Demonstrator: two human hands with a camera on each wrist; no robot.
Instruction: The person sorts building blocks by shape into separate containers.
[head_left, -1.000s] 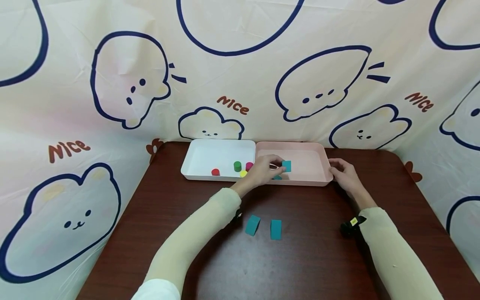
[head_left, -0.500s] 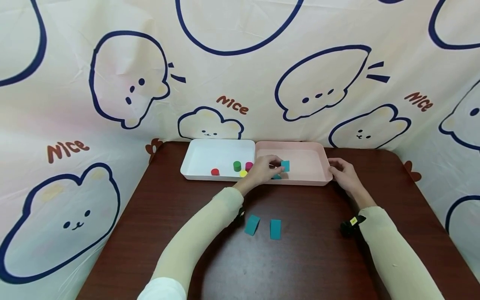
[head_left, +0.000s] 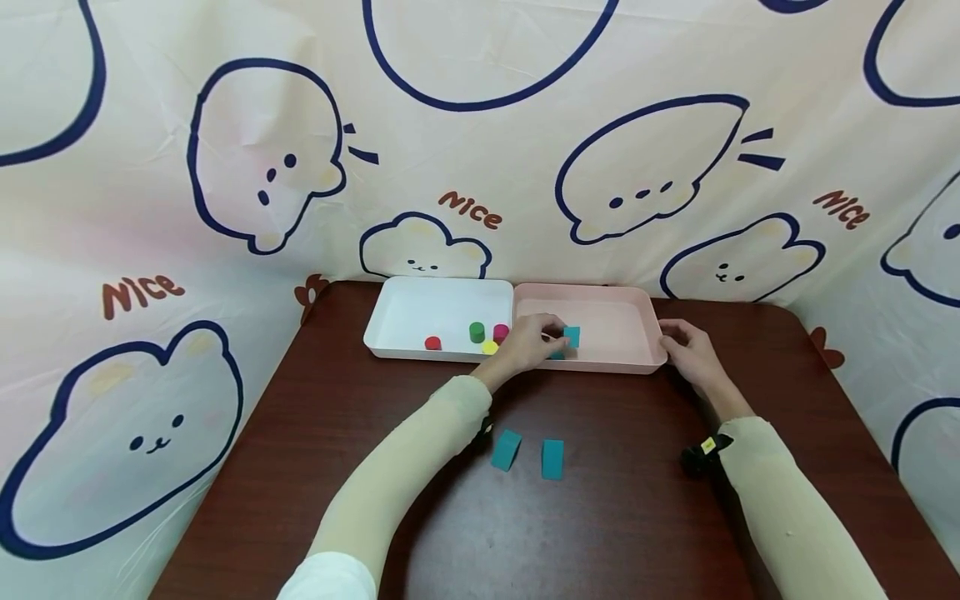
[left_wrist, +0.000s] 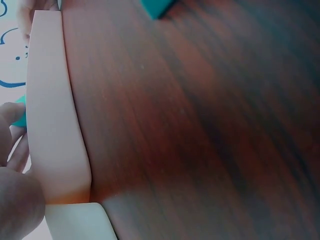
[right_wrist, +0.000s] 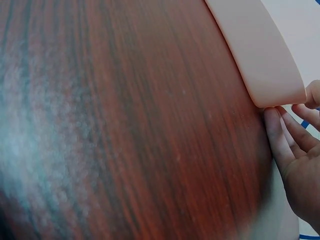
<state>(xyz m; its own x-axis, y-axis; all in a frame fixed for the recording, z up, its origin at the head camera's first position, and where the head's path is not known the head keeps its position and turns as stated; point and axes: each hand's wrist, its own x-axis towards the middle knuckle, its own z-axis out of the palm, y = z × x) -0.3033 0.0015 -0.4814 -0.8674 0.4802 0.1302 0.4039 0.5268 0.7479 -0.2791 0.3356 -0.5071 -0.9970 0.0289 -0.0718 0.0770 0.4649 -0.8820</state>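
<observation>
My left hand (head_left: 531,343) is over the near left part of the pink tray (head_left: 615,321), pinching a teal block (head_left: 572,336) between thumb and fingers. Another teal block (head_left: 557,355) shows partly beneath that hand, inside the tray. In the left wrist view, the pinched block (left_wrist: 20,112) is mostly hidden behind the tray's wall (left_wrist: 55,110). At the tray's right end, my right hand (head_left: 686,350) holds the edge. The right wrist view has its fingers (right_wrist: 277,132) against the tray's corner. Two teal blocks (head_left: 506,450) lie on the table in front.
A white tray (head_left: 405,304) adjoins the pink one on the left. It holds a red piece (head_left: 432,342), a green cylinder (head_left: 477,332), a magenta piece (head_left: 501,332) and a yellow piece (head_left: 490,347). A printed cloth (head_left: 525,167) hangs behind the brown table (head_left: 615,500).
The head view has shifted slightly. My left hand stays over the pink tray with the teal block pinched, nearly still. My right hand keeps its place at the tray's end.
</observation>
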